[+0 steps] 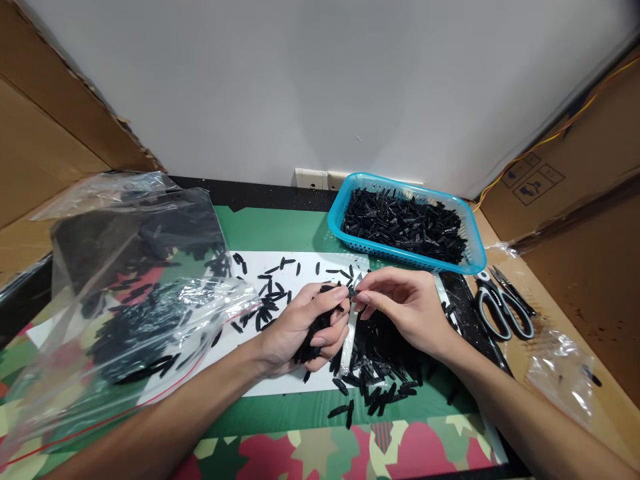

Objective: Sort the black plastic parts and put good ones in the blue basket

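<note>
My left hand (310, 327) is closed around a bunch of small black strips (316, 333), some sticking out below the fingers. Thumb and fingertips of my right hand (400, 303) pinch together at the left thumb tip, on a small black piece (352, 292). Beneath my hands lies a white sheet (280, 383) with loose black strips (270, 297) scattered on it. A heap of black pieces (380, 360) spreads below my right hand, beside a narrow silvery-white strip (347, 350). What exactly the black pieces are cannot be made out.
A blue plastic basket (407, 257) full of black pieces stands at the back right. Scissors (503, 307) and a crumpled clear bag (563, 373) lie on cardboard at right. A large clear zip bag (135, 267) holding black pieces covers the left. Cardboard walls (585, 220) flank the table.
</note>
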Motion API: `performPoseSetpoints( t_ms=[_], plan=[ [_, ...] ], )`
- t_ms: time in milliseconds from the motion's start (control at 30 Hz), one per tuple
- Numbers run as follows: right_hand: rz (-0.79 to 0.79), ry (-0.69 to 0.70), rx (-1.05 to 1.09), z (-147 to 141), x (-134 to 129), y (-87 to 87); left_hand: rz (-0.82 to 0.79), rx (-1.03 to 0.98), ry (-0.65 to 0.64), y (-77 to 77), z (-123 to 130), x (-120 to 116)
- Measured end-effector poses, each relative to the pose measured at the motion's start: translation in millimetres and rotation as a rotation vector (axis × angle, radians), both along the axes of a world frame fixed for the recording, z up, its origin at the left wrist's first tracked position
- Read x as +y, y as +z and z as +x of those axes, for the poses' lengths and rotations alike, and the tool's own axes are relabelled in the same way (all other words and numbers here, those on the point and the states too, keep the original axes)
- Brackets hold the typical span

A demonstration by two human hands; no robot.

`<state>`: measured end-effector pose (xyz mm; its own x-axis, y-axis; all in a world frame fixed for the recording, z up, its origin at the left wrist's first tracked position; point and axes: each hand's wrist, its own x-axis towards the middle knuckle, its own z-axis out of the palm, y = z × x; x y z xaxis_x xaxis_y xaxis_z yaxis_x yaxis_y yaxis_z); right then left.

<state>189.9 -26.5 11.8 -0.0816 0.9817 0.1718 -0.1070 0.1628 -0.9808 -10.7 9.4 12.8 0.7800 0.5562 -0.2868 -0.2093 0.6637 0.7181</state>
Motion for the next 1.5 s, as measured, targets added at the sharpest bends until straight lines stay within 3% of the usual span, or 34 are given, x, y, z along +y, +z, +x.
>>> performPoseSetpoints(
  t_ms=[633,800,1000,1067,1233,1400,1500],
  plan=[
    [0.039,0.014,-0.170,3,-5,-4.1,-0.066,-0.024,0.009,2.5,0,0],
    [0.210,-0.032,-0.247,2,-9,-2.6,-0.041,-0.015,-0.002,4.5,0,-2],
    [0.768,-0.161,-0.596,4,-13,-5.0,-0.014,0.000,-0.017,4.1,-1,-3],
    [0.882,-0.195,-0.650,5,-15,-8.7,-0.007,0.001,-0.023,3.9,-1,-4],
    [0.961,-0.152,-0.686,11,-23,-4.9,0.013,-0.036,-0.065,3.6,-2,-5],
    [0.915,-0.015,-0.856,18,-30,14.9,0.024,-0.050,-0.107,2.3,-4,-3],
    [0.923,-0.008,-0.837,17,-30,13.6,0.039,-0.043,-0.122,2.9,-5,-3]
  ],
)
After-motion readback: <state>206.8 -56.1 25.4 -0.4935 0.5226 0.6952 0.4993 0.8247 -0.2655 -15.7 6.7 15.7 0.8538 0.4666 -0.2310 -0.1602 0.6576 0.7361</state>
